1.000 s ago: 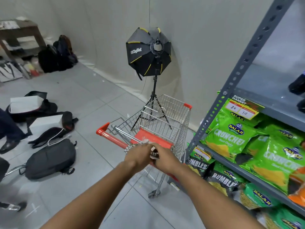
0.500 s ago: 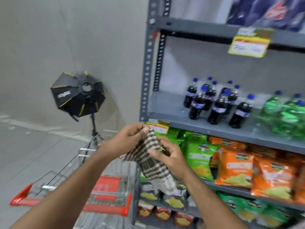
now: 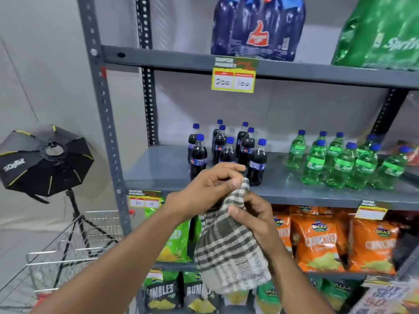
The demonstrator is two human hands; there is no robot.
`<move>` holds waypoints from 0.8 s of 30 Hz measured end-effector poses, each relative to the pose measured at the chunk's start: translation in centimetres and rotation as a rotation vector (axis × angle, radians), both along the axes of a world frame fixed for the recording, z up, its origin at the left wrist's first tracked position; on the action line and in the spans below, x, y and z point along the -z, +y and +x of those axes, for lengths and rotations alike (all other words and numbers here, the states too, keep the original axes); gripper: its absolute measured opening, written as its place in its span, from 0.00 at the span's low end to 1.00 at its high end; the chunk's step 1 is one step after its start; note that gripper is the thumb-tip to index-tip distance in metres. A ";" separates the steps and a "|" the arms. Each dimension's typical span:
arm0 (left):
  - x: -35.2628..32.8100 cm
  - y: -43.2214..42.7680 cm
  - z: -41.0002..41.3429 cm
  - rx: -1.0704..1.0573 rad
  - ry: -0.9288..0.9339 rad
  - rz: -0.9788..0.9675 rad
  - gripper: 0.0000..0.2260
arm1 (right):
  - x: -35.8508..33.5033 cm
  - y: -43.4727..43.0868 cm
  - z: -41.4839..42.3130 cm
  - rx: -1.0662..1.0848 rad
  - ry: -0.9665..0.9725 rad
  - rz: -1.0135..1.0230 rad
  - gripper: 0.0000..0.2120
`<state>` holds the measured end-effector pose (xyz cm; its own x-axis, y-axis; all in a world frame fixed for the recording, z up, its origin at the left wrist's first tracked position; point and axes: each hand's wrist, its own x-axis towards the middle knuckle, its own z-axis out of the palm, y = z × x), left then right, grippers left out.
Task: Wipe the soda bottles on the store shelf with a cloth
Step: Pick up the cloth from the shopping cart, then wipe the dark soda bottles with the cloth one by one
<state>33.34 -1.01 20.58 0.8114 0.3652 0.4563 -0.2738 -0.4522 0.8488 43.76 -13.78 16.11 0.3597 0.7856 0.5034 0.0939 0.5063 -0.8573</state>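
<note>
Grey shelf (image 3: 294, 191) fills the view. Both hands grip a checked cloth (image 3: 229, 250) before it: left hand (image 3: 204, 191) pinches its top, right hand (image 3: 254, 220) clasps its side. Dark cola bottles (image 3: 226, 150) stand at 12 o'clock, green bottles (image 3: 340, 162) at 2, softbox (image 3: 45, 159) at 9.
</note>
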 end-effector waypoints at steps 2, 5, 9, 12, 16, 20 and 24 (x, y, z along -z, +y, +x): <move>-0.2 0.1 2.6 -0.048 -0.029 -0.045 0.08 | -0.6 -0.5 2.4 0.099 -0.081 0.000 0.07; -0.6 1.7 6.2 -0.215 -0.083 -0.065 0.08 | -1.1 -0.6 5.4 0.182 -0.126 -0.010 0.10; -1.8 4.5 10.2 -0.481 -0.177 -0.076 0.08 | -1.4 -0.4 8.7 0.250 -0.209 -0.068 0.14; -2.4 6.7 11.8 -0.626 -0.179 -0.073 0.10 | -1.9 -0.3 9.6 0.403 -0.491 -0.087 0.19; -1.8 9.5 13.5 -0.624 -0.067 -0.117 0.14 | -1.6 1.9 10.5 0.699 -0.908 0.192 0.17; -1.3 10.6 14.6 -0.547 0.048 -0.170 0.23 | -1.1 4.2 10.9 0.778 -0.942 0.225 0.11; -1.3 11.2 15.1 -0.500 0.141 -0.174 0.25 | -0.1 6.6 11.3 0.824 -0.974 0.140 0.11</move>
